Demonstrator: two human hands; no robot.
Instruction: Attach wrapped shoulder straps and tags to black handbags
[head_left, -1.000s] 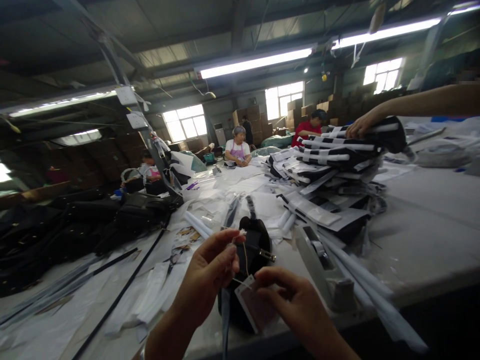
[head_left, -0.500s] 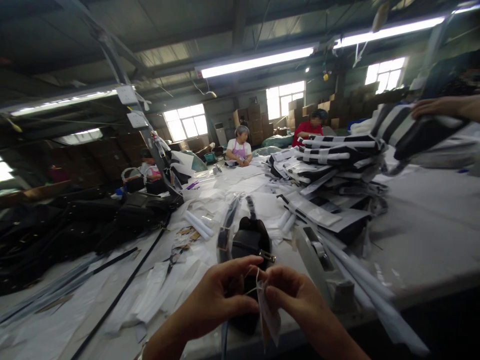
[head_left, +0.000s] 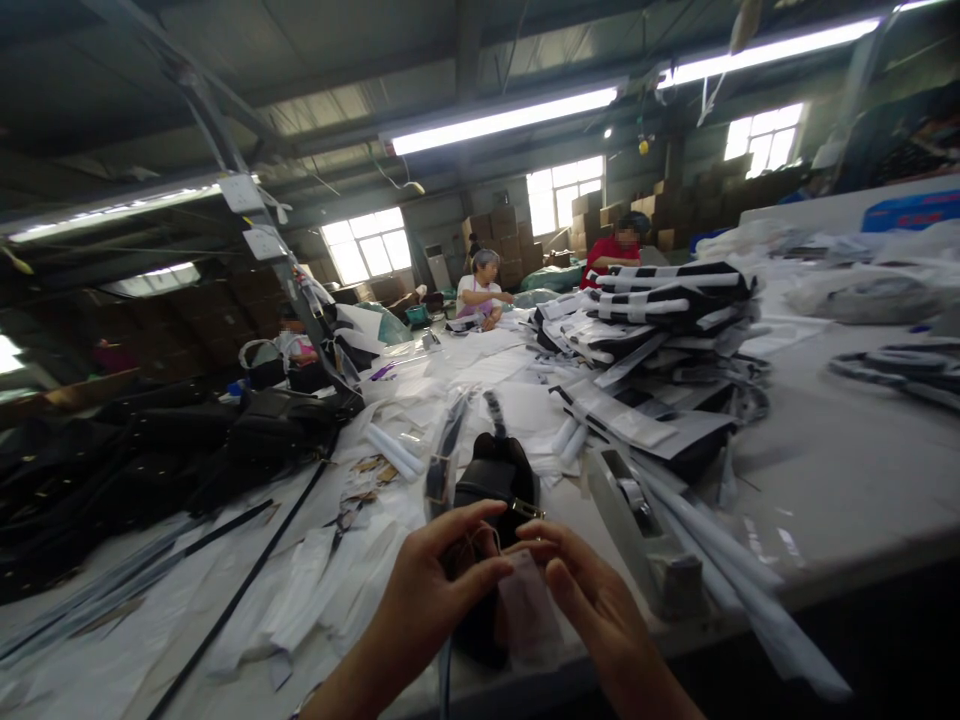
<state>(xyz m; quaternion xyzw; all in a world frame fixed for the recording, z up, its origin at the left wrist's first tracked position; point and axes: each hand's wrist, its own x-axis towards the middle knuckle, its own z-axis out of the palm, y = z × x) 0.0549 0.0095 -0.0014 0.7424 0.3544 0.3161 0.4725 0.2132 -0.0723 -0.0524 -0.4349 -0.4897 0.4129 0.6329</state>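
A small black leather bag (head_left: 495, 480) with a metal clasp lies on the white table (head_left: 840, 470) just in front of me. My left hand (head_left: 439, 590) is curled over its near end, thumb and fingers pinched on a thin looped string (head_left: 480, 540). My right hand (head_left: 592, 605) pinches the top of a pale paper hang tag (head_left: 529, 615) that hangs from that string. Both hands meet over the bag.
A tape dispenser (head_left: 637, 520) and white paper rolls (head_left: 720, 545) lie right of the bag. A tall pile of black-and-white wrapped items (head_left: 652, 340) stands behind. Black bags (head_left: 187, 440) and loose paper (head_left: 315, 590) cover the left. Other people (head_left: 480, 295) sit at the far end.
My hands have come together lower over the bag, and the tag now hangs flat between them. A co-worker's arm has taken a striped item off the pile and left the view.
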